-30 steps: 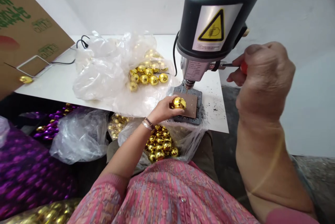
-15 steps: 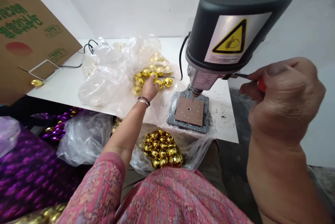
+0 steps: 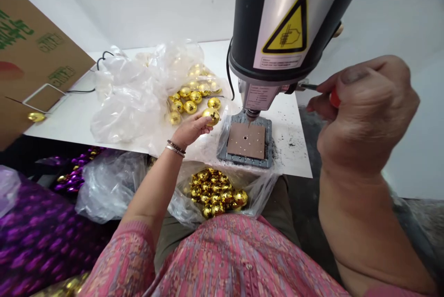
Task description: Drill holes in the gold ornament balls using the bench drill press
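Between the thumb and fingers of my left hand (image 3: 193,131) is a gold ball (image 3: 211,116) with a mirror-tile surface, held just left of the drill press base (image 3: 268,149). My right hand (image 3: 367,102) is closed around the red-tipped feed lever (image 3: 335,98) on the side of the drill press (image 3: 277,38). Its bit points down over a brown square board (image 3: 247,140) with a small hole in it. More gold balls (image 3: 190,107) lie in an open clear plastic bag (image 3: 121,102) behind my left hand.
A bag of gold balls (image 3: 213,193) rests in my lap under the table edge. A cardboard box (image 3: 38,65) stands at the left, near a single gold ball (image 3: 36,117). Purple shiny material (image 3: 45,237) fills the lower left. Dark shavings (image 3: 291,142) are scattered beside the base.
My left hand has picked up a gold ball from the pile and brought it toward me, nearer the drill press base. My right hand stays on the lever. The view has shifted slightly.
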